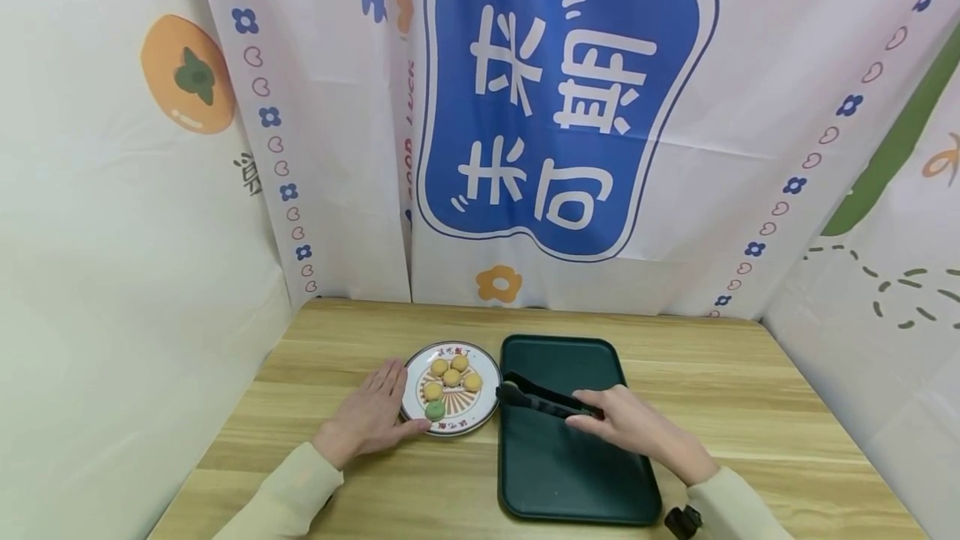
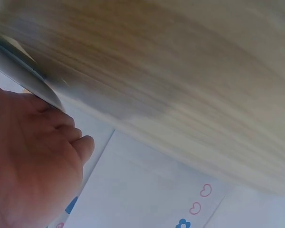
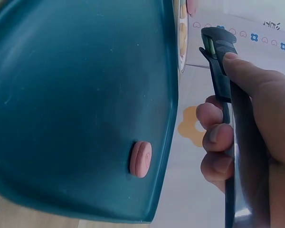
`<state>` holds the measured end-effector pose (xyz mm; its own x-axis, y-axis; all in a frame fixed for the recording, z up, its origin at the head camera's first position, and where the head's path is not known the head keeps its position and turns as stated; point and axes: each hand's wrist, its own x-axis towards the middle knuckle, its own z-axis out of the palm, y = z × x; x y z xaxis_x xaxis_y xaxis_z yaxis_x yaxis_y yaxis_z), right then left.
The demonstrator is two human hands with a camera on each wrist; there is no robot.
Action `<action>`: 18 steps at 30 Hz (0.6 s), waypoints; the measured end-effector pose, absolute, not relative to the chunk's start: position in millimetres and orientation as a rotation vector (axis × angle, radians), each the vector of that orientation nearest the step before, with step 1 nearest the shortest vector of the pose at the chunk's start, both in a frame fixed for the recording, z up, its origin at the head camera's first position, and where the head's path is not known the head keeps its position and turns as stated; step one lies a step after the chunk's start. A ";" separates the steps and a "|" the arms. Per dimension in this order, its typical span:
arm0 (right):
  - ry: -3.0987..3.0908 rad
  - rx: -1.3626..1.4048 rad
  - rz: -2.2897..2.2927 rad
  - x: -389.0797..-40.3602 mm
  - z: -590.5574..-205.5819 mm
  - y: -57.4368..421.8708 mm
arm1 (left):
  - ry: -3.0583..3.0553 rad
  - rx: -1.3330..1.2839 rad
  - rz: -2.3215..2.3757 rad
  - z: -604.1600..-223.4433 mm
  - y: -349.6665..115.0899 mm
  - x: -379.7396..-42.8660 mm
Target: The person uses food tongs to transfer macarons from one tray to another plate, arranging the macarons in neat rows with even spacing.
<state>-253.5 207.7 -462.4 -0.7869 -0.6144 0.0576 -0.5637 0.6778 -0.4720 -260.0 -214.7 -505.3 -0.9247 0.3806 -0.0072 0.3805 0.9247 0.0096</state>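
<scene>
My left hand (image 1: pixel 375 411) rests against the left rim of a white plate (image 1: pixel 489 365), fingers straight along its edge and thumb at the near side. On that plate lie several yellow macarons (image 1: pixel 452 377) and a green macaron (image 1: pixel 435 411). My right hand (image 1: pixel 637 423) grips black tongs (image 1: pixel 551 402) over a dark green tray (image 1: pixel 577 482). Between the tong tips, close to the plate's right rim, a small green piece (image 3: pixel 210 46) shows in the right wrist view. A pink macaron (image 3: pixel 141 159) stands on the tray in that view; my right hand and the tongs hide it from the head view.
The tray lies just right of the plate on a wooden table (image 1: pixel 720 407). Printed cloth (image 1: pixel 345 148) hangs behind the table's far edge and along both sides. A small black object (image 1: pixel 682 521) sits by the right sleeve.
</scene>
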 end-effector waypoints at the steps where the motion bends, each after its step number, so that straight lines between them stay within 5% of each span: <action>1: 2.781 -0.979 -0.724 -254.4 -463.1 207.0 | 3.075 0.611 0.014 -505.3 -214.6 -259.9; 18: 2.787 -0.972 -0.686 -265.2 -467.2 188.5 | 3.087 0.656 -0.037 -510.3 -217.7 -262.2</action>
